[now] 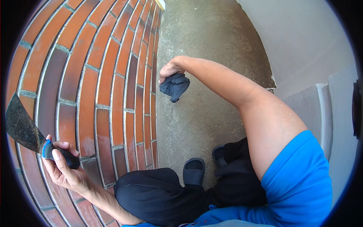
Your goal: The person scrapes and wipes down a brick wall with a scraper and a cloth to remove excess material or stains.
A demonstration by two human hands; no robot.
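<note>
My left hand (pixel 67 172) is closed around the black and blue handle of a putty knife (pixel 25 126), close to the brick wall at the lower left. Its wide, flared blade is dark and stained and points up and to the left. My right hand (pixel 171 69) reaches forward beside the wall, bent down at the wrist, with a crumpled dark grey cloth (pixel 174 87) gripped in it. The cloth hangs above the concrete floor. Most of the right fingers are hidden behind the hand and the cloth.
A wall of red-brown bricks (pixel 87 102) with grey mortar joints runs along the left. Concrete floor (pixel 211 30) stretches ahead, bounded on the right by a pale grey wall (pixel 302 41). My bent knees and dark slippers (pixel 194 172) are below.
</note>
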